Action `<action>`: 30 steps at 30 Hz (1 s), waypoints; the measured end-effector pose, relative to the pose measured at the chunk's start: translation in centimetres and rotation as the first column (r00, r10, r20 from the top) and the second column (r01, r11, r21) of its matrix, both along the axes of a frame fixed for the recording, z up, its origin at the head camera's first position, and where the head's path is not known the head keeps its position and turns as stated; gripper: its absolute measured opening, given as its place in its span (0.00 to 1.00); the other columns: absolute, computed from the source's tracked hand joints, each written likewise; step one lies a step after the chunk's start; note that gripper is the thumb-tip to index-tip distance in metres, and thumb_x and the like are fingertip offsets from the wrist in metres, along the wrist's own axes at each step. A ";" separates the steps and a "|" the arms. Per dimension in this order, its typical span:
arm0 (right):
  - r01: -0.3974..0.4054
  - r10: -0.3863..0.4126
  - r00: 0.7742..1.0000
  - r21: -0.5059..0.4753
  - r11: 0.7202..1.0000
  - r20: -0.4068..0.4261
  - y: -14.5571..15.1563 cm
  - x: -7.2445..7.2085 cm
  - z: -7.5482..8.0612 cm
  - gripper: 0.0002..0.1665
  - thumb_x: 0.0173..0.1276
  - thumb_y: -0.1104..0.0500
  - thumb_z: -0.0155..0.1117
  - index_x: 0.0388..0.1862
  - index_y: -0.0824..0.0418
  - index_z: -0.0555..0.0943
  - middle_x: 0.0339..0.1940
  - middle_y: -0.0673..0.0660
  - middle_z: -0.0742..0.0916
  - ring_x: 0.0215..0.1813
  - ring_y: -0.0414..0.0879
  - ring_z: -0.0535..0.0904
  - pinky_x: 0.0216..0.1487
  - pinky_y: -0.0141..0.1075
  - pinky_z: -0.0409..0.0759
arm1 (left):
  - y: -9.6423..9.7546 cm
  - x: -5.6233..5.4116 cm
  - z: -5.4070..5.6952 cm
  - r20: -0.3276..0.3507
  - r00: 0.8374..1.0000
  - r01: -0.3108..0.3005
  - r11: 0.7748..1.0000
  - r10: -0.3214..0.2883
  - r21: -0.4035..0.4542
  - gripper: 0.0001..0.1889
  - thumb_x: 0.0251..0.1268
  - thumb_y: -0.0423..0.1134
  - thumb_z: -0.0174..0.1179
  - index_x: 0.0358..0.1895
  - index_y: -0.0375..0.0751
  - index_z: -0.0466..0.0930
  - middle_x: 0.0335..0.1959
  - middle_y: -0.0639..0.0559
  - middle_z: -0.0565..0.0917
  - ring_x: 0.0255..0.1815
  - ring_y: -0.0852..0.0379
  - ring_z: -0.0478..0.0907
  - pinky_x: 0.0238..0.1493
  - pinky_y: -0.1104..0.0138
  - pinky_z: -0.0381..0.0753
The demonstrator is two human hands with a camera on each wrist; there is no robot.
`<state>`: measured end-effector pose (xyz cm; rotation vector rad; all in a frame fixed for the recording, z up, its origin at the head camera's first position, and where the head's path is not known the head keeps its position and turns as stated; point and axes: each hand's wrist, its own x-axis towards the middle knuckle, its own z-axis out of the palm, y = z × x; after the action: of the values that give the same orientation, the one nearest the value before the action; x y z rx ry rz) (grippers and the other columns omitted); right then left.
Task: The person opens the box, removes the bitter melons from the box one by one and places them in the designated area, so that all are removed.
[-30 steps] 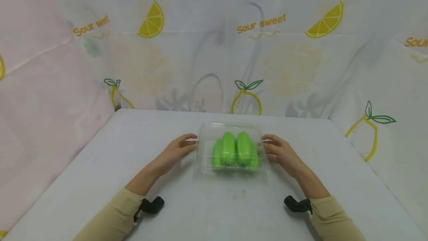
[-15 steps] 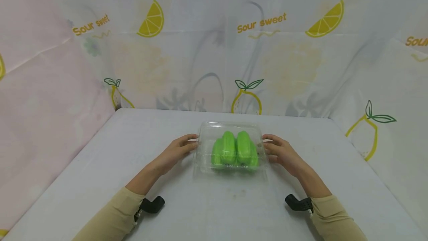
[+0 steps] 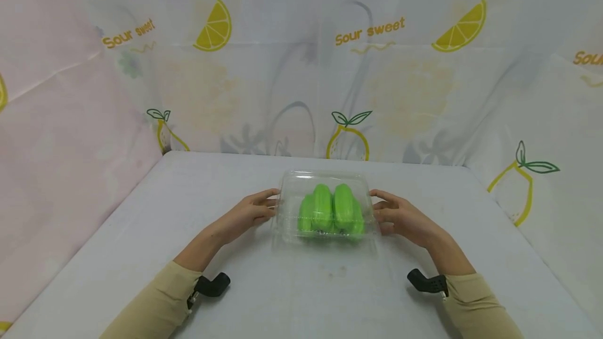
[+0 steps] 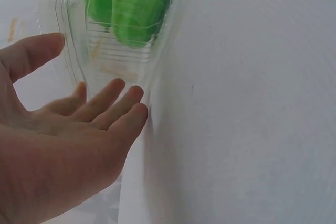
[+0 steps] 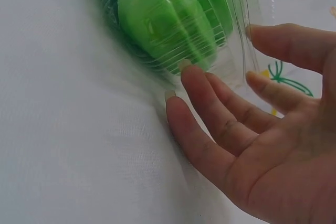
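We see a clear box (image 3: 288, 208) on the table (image 3: 301, 297), green fruit (image 3: 322, 208) inside it. Left hand (image 3: 245, 217) is at the box's left side, right hand (image 3: 409, 222) at its right; both grips wide, fingers loosely extended. Firm contact on the box: we can't tell. We judge it a two-sided bracing step; next move likely calls for even inward pressure without denting the box.

From my end I see a makeshift recording booth: lemon-print cloth (image 3: 282, 77) lettered "Sour sweet" walls a white tabletop (image 3: 301, 302) at back and sides, with two black wrist cameras (image 3: 212, 285). What lies beyond, I can't tell.
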<state>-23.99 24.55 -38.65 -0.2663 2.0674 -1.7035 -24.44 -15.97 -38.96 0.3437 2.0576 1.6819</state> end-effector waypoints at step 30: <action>-0.184 0.187 0.979 -0.044 0.982 0.085 0.4 0.3 0.2 0.58 0.68 0.61 0.64 0.81 0.46 0.35 0.73 0.67 0.52 0.64 0.56 0.67 0.60 0.53 0.81 | -0.1 -0.1 0.1 0.137 0.985 0.094 0.993 -0.103 0.073 0.51 0.59 0.32 0.61 0.81 0.57 0.39 0.82 0.44 0.46 0.81 0.42 0.51 0.72 0.55 0.65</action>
<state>-23.64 24.91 -38.43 -0.3757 1.8867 -1.6110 -24.59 -16.11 -38.91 0.3333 1.8565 1.6691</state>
